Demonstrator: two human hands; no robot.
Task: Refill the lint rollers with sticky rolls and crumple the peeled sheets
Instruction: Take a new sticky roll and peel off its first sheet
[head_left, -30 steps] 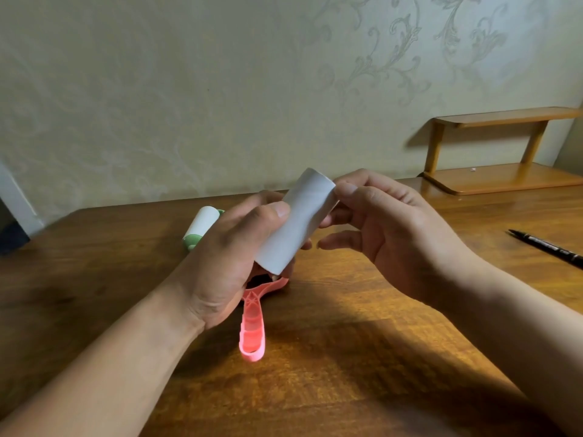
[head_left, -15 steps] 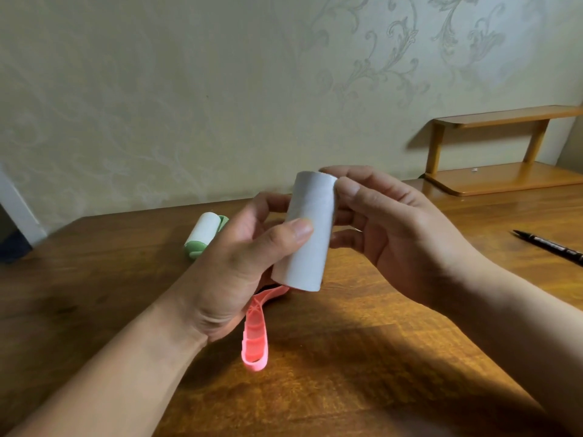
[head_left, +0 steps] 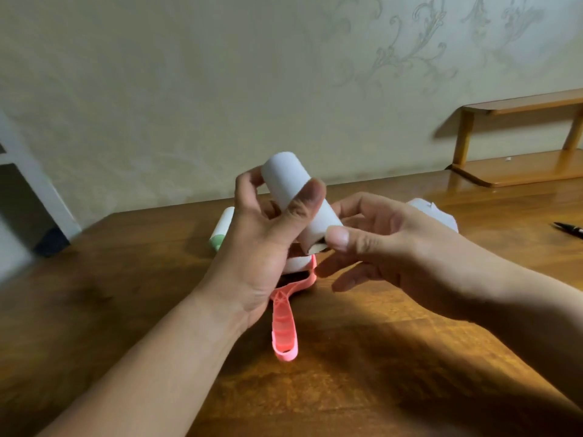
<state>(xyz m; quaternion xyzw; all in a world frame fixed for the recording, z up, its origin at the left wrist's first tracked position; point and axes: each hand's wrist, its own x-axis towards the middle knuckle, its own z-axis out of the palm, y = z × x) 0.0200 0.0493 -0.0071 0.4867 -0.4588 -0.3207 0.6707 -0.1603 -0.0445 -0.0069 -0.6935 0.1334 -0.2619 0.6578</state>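
Note:
A white sticky roll [head_left: 288, 181] is held above the table, tilted with its far end up and to the left. My left hand [head_left: 262, 247] grips it around the middle, thumb across the front. My right hand [head_left: 388, 247] pinches the roll's near lower end with thumb and fingertips. Below the hands lies a pink lint roller [head_left: 285, 326], its handle pointing toward me and its head mostly hidden by my left hand. A green-ended lint roller [head_left: 220, 230] with a white roll lies behind my left hand.
The wooden table [head_left: 347, 389] fills the lower view. White crumpled paper [head_left: 437, 216] lies behind my right hand. A black pen [head_left: 569, 229] rests at the right edge. A small wooden shelf [head_left: 517, 165] stands at the back right against the wall.
The roll has swung from near upright so its top leans far left. My right hand has dropped from the roll's top to its near lower end. The view has shifted down.

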